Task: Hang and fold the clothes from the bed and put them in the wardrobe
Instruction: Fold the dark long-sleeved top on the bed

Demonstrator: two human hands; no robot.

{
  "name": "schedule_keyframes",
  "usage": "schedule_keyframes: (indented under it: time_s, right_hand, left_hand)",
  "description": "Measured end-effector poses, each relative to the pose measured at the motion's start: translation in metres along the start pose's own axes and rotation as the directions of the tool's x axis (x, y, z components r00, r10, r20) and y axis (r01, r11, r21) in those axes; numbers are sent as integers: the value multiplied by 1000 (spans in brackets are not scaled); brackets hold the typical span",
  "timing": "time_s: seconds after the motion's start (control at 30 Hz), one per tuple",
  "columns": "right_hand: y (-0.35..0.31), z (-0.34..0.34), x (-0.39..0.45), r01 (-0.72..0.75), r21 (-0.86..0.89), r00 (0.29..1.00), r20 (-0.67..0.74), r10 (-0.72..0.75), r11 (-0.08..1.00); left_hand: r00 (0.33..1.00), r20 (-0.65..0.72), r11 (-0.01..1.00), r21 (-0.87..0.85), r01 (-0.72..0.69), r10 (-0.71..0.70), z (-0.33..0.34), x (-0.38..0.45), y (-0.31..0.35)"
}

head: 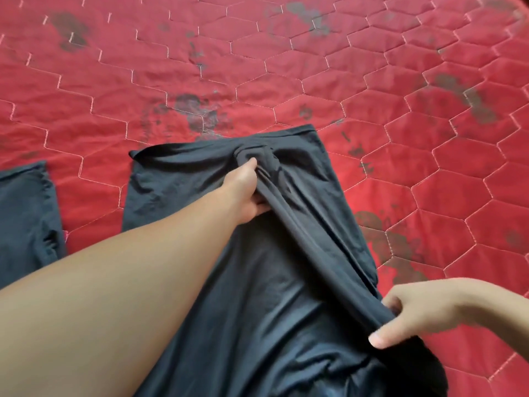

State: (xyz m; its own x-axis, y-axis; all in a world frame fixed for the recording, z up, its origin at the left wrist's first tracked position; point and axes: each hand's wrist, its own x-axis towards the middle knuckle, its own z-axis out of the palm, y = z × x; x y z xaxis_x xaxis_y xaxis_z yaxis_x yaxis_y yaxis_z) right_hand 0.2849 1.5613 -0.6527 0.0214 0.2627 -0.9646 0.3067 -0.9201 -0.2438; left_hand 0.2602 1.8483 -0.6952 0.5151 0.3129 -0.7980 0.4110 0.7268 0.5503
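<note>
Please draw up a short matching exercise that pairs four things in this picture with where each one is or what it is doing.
Column 1:
1. left hand
2. right hand
3. dark garment
4. red quilted bedcover

Column 2:
A. lies under everything, with dark stains
B. pinches a fold at the garment's near right edge
C. grips bunched cloth near the garment's far end
D. spread on the bed, held at two places

Pairs: 1-C, 2-B, 3-D, 4-A

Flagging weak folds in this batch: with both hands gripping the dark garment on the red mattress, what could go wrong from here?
1. The left hand bunches the dark garment near its far hem, so creases may get folded in.
2. The right hand pinches only one edge; the fold could land skewed.
3. The mattress looks stained and might soil the fabric.
</note>
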Motion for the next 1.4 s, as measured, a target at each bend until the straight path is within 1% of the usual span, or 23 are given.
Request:
schedule_keyframes:
  time_s: [0.07,0.17,0.27,0.3,0.37,0.43,0.5,0.53,0.57,0.63,0.7,0.77,0.83,0.87,0.93,0.97,1.0,1.1,1.17,1.23,1.3,1.33,1.4]
  right_hand:
    - [2,-4,1,-40,-32,990,133,44,999]
    - [3,-8,6,-64,27,955,292,53,998]
    - [-5,-11,12,-117,-53,938,321,128,992]
    - [-9,-12,15,-136,-90,936,313,158,987]
    - [-20,-15,21,-163,-129,960,209,188,978]
    - [-32,-19,28,-129,-73,991,-38,127,989]
    - [-46,-28,38,-9,56,956,-291,25,998]
    - [-52,-32,43,51,99,928,-373,-11,994]
    - [-58,-37,47,93,94,905,-423,-44,991]
    - [-65,-45,51,136,31,886,-452,-108,990]
    - [-65,-48,53,176,32,886,-440,-145,984]
    - [-55,-47,51,238,188,910,-386,-151,953]
    - [-42,-42,46,239,334,952,-265,-152,912]
    - [-34,-39,43,207,337,970,-195,-147,918]
    - [-17,-28,37,143,239,987,-101,-121,960]
    - [-10,-23,35,122,182,989,-103,-105,976]
    - [-4,-17,34,117,144,984,-151,-95,983]
    - [9,0,36,184,182,916,-389,-101,966]
    - [15,10,35,253,161,868,-474,-150,954]
    - [19,17,30,299,114,845,-494,-207,948]
    - [22,19,25,363,180,828,-513,-228,914]
    - [24,18,22,406,265,817,-535,-217,875]
    - [29,19,17,458,458,819,-550,-162,762]
  left_hand:
    - [1000,14,1000,14,20,-20,-10,4,-6]
    - [992,126,997,-74,29,-20,-21,0,-3]
    - [965,259,971,-240,17,48,-27,1,4]
    - [961,269,969,-247,9,60,-27,1,7]
    - [975,212,988,-151,-39,71,-24,3,11]
    - [987,113,991,-84,-108,117,-23,8,11]
    - [965,196,978,-145,-148,175,-23,10,11]
    - [954,226,970,-189,-154,195,-23,10,11]
    - [955,208,961,-222,-163,210,-23,12,12]
    - [969,65,951,-218,-220,239,-29,18,16]
    - [965,-45,954,-140,-264,260,-40,27,14]
    - [963,-46,957,-103,-271,267,-50,29,11]
    - [957,-25,950,-111,-291,290,-52,28,10]
    - [952,-26,944,-123,-305,304,-50,25,8]
    - [937,-87,932,-105,-346,338,-43,15,-2]
    - [927,-131,930,-71,-362,351,-39,6,-12]
    - [918,-172,929,-34,-368,357,-36,-4,-27]
    - [880,-224,908,115,-402,418,-24,-46,-82]
    - [814,-147,795,367,-482,562,-16,-77,-120]
    - [749,123,577,561,-594,651,-10,-104,-153]
    - [684,447,313,652,-690,577,-5,-123,-182]
    - [656,559,185,673,-716,507,-3,-128,-194]
    - [631,650,1,696,-718,422,3,-131,-209]
